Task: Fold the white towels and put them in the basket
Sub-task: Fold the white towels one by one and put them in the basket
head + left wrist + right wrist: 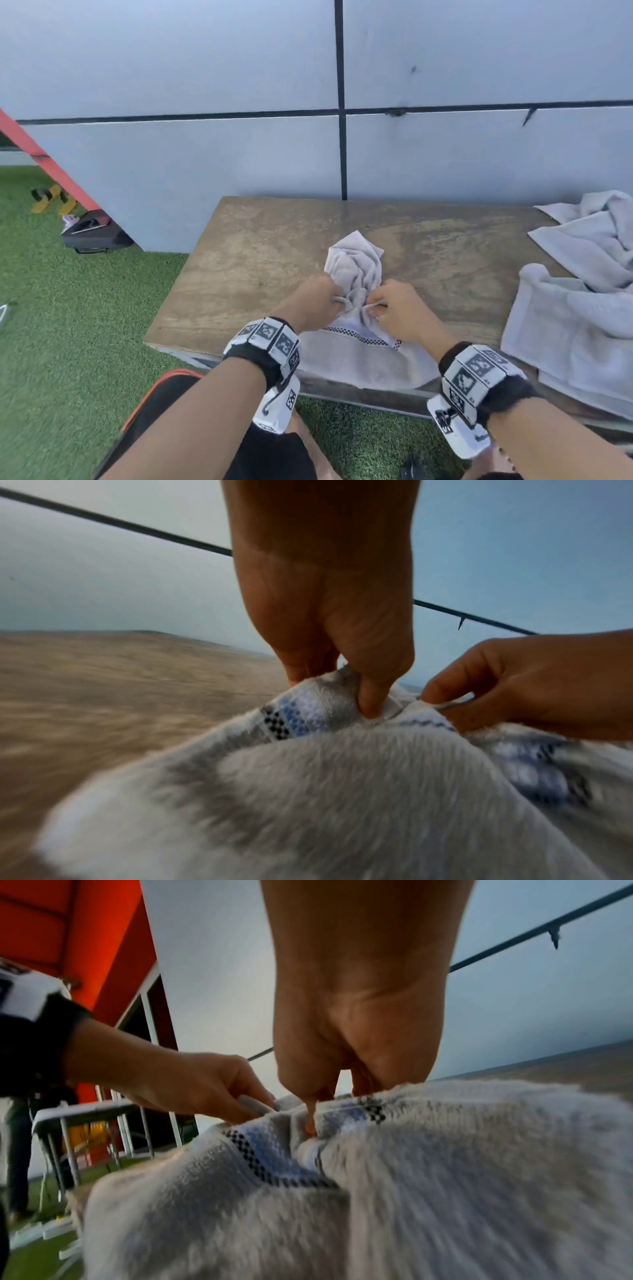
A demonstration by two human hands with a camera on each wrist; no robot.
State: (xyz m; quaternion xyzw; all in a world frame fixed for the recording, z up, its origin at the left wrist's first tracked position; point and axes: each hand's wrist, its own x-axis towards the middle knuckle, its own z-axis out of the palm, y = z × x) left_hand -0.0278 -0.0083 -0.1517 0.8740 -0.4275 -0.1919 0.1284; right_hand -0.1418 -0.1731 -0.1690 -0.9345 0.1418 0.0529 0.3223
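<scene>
Now both hands were at it: the left hand [317,301] and right hand [399,306] each pinched the towel [354,267] at centre frame on the table [239,260], bunched cloth running away from the fingers, its patterned end hanging toward the person; neither was nearer.
</scene>
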